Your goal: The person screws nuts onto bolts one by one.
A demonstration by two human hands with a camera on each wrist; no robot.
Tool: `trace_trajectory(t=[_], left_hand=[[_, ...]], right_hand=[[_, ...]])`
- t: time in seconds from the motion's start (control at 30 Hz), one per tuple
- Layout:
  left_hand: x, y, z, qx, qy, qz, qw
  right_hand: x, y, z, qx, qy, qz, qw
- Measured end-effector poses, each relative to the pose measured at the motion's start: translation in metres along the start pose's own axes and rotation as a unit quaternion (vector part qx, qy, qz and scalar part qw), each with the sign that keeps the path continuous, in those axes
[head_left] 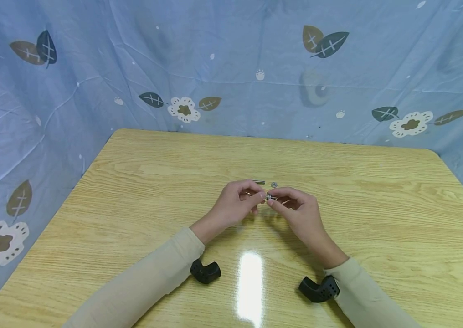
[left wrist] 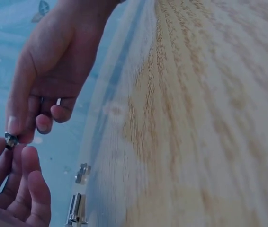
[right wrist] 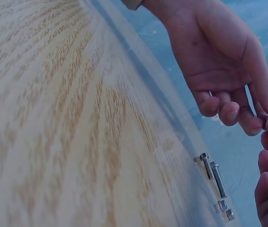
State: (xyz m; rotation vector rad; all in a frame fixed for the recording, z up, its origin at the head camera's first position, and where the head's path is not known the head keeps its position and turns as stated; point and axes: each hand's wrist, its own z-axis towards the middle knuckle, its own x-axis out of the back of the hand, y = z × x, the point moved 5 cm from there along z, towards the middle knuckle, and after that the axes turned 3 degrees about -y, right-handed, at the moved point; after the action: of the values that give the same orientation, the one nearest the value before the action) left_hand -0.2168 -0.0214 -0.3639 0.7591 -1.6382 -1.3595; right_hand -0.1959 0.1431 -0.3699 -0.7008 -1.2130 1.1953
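My left hand [head_left: 237, 202] and right hand [head_left: 299, 212] meet fingertip to fingertip above the table. Between them is a small metal bolt [head_left: 274, 197] with what looks like a nut [head_left: 269, 197] on it. The left thumb and forefinger pinch the bolt at its left end, largely hidden by the fingertips. Right thumb and forefinger grip around the nut, while the bolt's shank points toward the right palm. In the left wrist view the small metal piece [left wrist: 11, 140] shows between both hands' fingertips. The right wrist view has it almost wholly covered by fingers.
Just beyond the hands, a bolt [head_left: 259, 182] and a nut [head_left: 274, 185] lie on the wooden table [head_left: 153, 182]. Seen from the right wrist, two bolts [right wrist: 219, 180] lie beside two nuts [right wrist: 222, 205]. A patterned blue cloth [head_left: 231, 59] hangs behind the table.
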Motion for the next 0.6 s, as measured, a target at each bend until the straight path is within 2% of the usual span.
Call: trace_trajectory(t=[0.37, 0.6], left_hand=[[0.0015, 0.0042, -0.002, -0.04, 0.004, -0.005, 0.9992], [0.0008, 0.0035, -0.0003, -0.022, 0.004, -0.017, 0.9996]], right_hand=[[-0.0003, -0.0008, 0.0007, -0.002, -0.002, 0.001, 1.0], [0.0004, -0.0019, 0.0005, -0.009, 0.002, 0.0, 1.0]])
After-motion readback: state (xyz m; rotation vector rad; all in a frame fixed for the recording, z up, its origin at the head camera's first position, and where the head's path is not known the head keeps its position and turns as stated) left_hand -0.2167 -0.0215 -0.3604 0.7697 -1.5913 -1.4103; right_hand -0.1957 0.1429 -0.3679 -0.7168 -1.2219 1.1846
